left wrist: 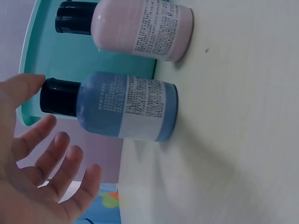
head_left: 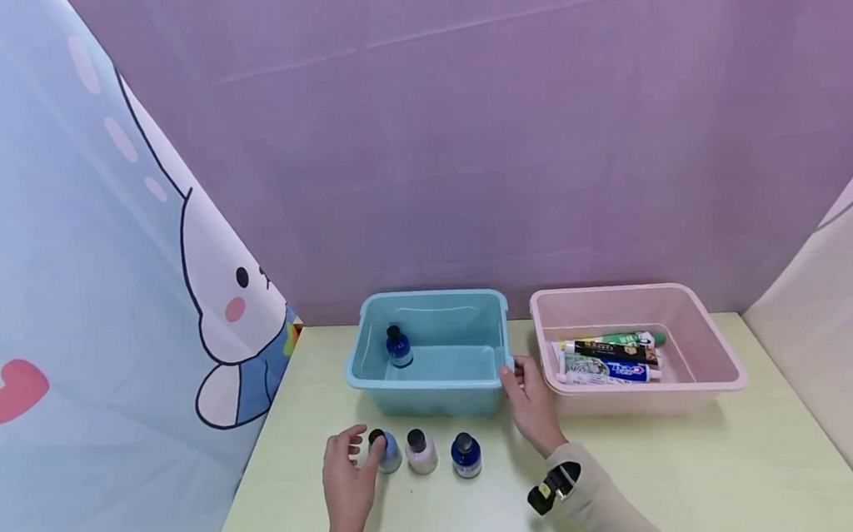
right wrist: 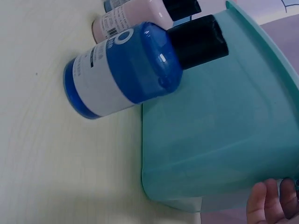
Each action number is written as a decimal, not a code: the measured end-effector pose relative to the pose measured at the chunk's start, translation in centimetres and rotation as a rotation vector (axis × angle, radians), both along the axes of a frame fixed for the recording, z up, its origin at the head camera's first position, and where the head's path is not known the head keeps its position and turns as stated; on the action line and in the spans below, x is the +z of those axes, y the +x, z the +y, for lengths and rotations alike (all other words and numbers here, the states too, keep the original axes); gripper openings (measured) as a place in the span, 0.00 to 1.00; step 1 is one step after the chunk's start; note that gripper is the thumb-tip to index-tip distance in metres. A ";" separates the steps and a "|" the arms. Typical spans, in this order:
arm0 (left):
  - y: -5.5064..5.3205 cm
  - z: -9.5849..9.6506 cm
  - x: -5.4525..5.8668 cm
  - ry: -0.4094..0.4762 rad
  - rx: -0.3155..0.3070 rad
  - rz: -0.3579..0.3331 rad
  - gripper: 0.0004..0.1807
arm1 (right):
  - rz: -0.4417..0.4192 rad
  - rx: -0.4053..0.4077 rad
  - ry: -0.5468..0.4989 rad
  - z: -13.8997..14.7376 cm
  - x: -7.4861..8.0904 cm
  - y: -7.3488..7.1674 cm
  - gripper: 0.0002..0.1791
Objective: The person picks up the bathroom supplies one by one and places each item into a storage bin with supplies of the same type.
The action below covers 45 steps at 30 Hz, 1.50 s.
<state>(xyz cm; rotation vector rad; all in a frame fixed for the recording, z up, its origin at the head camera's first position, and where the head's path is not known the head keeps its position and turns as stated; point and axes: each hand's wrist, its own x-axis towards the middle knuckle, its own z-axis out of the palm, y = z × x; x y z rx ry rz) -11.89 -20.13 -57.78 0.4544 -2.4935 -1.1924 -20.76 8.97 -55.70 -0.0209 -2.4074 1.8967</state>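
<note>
Backdrop: plain purple fabric sheet (head_left: 498, 127), hung behind the table. 
Table: pale yellow-green flat top (head_left: 280, 511). 
Bin, right: pink rectangular plastic bin (head_left: 633, 404), on the table beside its neighbour. 
Bin, left: teal rectangular plastic bin (head_left: 429, 399), with a rolled rim. 
Right hand (head_left: 531, 404): holds the teal bin at its near right corner, thumb at the front, fingers along the side. 
Left hand (head_left: 349, 481): held wide, fingers loosely curved, gripping nothing. 
Tubes: several printed toothpaste tubes (head_left: 621, 351), lying piled inside the pink bin. 
Bottles: four, all black-capped. One dark-blue bottle (head_left: 400, 351) stands inside the teal bin. Three stand upright in a row before it: a light-blue plastic bottle (head_left: 391, 455) with white label, a pale pink bottle (head_left: 422, 457), a second dark-blue bottle (head_left: 467, 459). The light-blue bottle is just right of the left hand, its cap between thumb and fingers; whether the thumb touches cannot be told. 
Views: only the head view shows the tubes and the bin's contents. The left wrist view adds fine print on the light-blue bottle and the gap between cap and fingers; the right wrist view, fingertips at the teal bin's side.
</note>
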 end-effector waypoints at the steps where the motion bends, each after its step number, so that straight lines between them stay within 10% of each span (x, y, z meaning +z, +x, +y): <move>1: 0.0 0.0 -0.1 -0.003 -0.008 0.000 0.21 | 0.007 -0.001 0.004 0.0 0.0 0.0 0.25; 45: -0.1 -0.1 -2.1 -0.009 -0.032 0.071 0.20 | -0.023 -0.029 -0.041 -0.2 0.3 -0.5 0.18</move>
